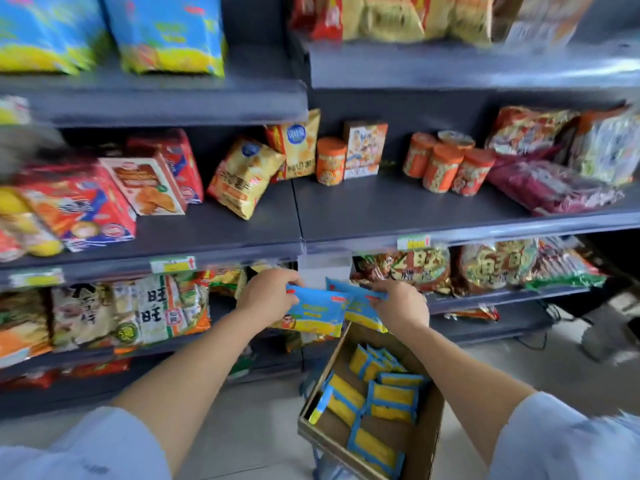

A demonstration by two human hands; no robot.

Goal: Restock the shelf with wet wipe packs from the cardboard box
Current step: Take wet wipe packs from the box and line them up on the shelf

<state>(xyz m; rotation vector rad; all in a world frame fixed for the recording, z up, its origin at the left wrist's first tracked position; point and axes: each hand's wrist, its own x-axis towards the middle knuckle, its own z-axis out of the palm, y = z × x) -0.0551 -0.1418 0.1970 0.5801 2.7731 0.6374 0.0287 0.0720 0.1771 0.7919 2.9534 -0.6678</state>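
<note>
Though blurred unreadable, wet wipe packs [317, 311] pinched singly in left hand [268, 294] and right hand [401, 304] above cardboard box [337, 367] rim.

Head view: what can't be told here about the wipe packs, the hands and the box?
- Print on the pack in the left hand: motion blur, too small.
- The second pack under the right hand: partly covered by the first pack and that hand; whether it is one pack or more is unclear.
- Cardboard box: near corner cut by the bottom edge, so its pack count is unknown.
</note>
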